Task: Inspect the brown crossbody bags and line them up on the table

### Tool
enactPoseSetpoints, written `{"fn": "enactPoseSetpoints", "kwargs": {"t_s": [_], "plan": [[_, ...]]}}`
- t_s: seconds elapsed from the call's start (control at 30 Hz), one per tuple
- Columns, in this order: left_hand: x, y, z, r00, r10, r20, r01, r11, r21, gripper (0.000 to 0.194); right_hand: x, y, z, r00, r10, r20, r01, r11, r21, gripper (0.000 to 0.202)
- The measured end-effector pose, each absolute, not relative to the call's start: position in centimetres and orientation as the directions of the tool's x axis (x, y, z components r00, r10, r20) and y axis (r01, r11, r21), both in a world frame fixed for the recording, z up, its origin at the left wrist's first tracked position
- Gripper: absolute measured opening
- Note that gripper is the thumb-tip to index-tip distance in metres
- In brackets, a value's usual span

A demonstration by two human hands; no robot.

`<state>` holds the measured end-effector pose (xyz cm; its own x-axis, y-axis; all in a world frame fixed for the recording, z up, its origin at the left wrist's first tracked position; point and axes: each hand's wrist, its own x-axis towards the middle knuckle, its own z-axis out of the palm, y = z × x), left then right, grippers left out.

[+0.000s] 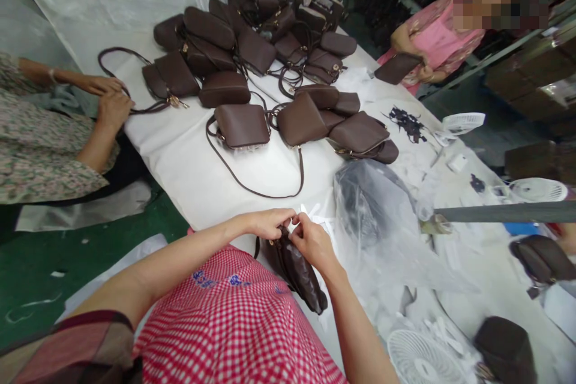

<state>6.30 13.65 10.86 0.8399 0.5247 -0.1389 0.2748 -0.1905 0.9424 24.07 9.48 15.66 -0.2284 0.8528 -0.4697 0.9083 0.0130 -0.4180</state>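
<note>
A small dark brown handbag (294, 270) lies tilted at the table edge against my checked apron. Its top end sits under my fingers. My left hand (272, 223) is closed in a pinch at that end, by the zip opening. Close beside it, my right hand (312, 243) pinches a small white strip (292, 226) just above the bag. Fingertips of both hands nearly meet there, and they partly hide the strip. Beyond my hands, a brown handbag (243, 126) with a long looped strap rests on the white table (189, 174).
Many brown bags (256, 51) are heaped at the far side. A clear plastic bag (373, 210) with dark contents lies right of my hands. White fans (423, 360) stand along the right. One co-worker's hands (112, 102) hold a strap at left; another person holds a brown pouch (398, 68).
</note>
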Motion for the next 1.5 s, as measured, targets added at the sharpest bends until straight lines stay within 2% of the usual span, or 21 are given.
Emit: {"fn": "enactPoseSetpoints", "kwargs": {"t_s": [0.13, 0.3, 0.43, 0.63, 0.87, 1.27, 1.37, 1.5], "plan": [[6.2, 14.4, 11.5, 0.834, 0.526, -0.168, 0.325, -0.221, 0.919, 0.038, 23.5, 9.6, 15.2, -0.158, 0.871, -0.464, 0.877, -0.093, -0.472, 0.025], [6.1, 15.1, 11.2, 0.819, 0.551, -0.162, 0.327, -0.215, 0.920, 0.052, 23.8, 9.7, 14.6, -0.072, 0.898, -0.434, 0.847, -0.175, -0.502, 0.019], [5.9, 15.8, 10.0, 0.803, 0.583, -0.124, 0.274, -0.176, 0.945, 0.055, 24.0, 10.2, 14.9, -0.079, 0.909, -0.409, 0.888, -0.123, -0.443, 0.014], [5.9, 16.1, 7.0, 0.737, 0.660, -0.146, 0.145, 0.056, 0.988, 0.048, 23.4, 11.4, 14.6, -0.090, 0.897, -0.433, 0.933, -0.076, -0.351, 0.012], [5.9, 16.2, 5.3, 0.695, 0.701, -0.162, 0.085, 0.143, 0.986, 0.047, 22.6, 12.2, 14.1, -0.010, 0.885, -0.466, 0.976, -0.093, -0.196, 0.015], [6.9, 17.2, 3.9, 0.647, 0.733, -0.210, -0.006, 0.281, 0.960, 0.042, 21.5, 12.8, 14.0, 0.089, 0.892, -0.444, 0.992, -0.118, -0.038, 0.020], [6.9, 17.2, 3.9, 0.650, 0.728, -0.216, -0.022, 0.302, 0.953, 0.041, 21.5, 12.9, 13.8, 0.101, 0.890, -0.444, 0.992, -0.126, -0.027, 0.023], [7.3, 17.2, 4.3, 0.658, 0.723, -0.212, -0.047, 0.320, 0.946, 0.040, 22.0, 13.5, 13.2, 0.059, 0.871, -0.488, 0.982, -0.138, -0.128, 0.042]]}}
